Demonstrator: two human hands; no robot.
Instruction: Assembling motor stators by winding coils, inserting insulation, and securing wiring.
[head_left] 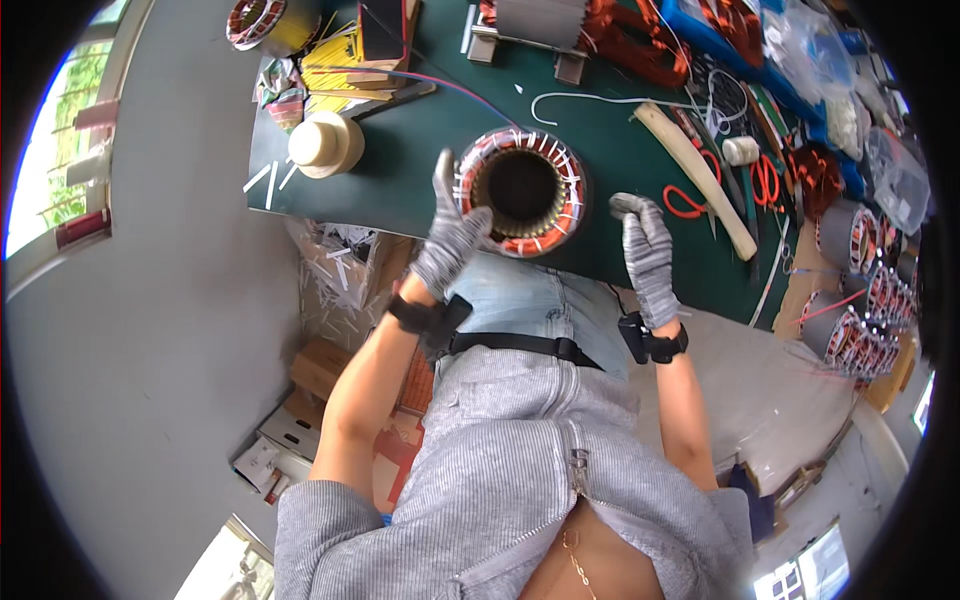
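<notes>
A round motor stator (520,245) stands on the green bench in front of me, its bore facing up. White lacing ties run around its copper-coloured winding ring. My left hand (455,230), in a grey striped glove, is at the stator's left side. Its fingers stretch along the outside, and the thumb reaches over the lower left rim. To the right, apart from the stator, my gloved right hand (646,240) hovers with its fingers bent and pressed together. Whatever it may pinch is too small to make out. Blue and red lead wires (440,82) run from the stator's top toward the upper left.
Right of my right hand lie red-handled scissors (688,203), a pale wooden stick (697,180) and a white thread spool (740,151). A cream round block (326,145) and yellow slips (335,70) occupy the left side. More wound stators (848,330) stand far right. A scrap box (340,265) sits below the bench's edge.
</notes>
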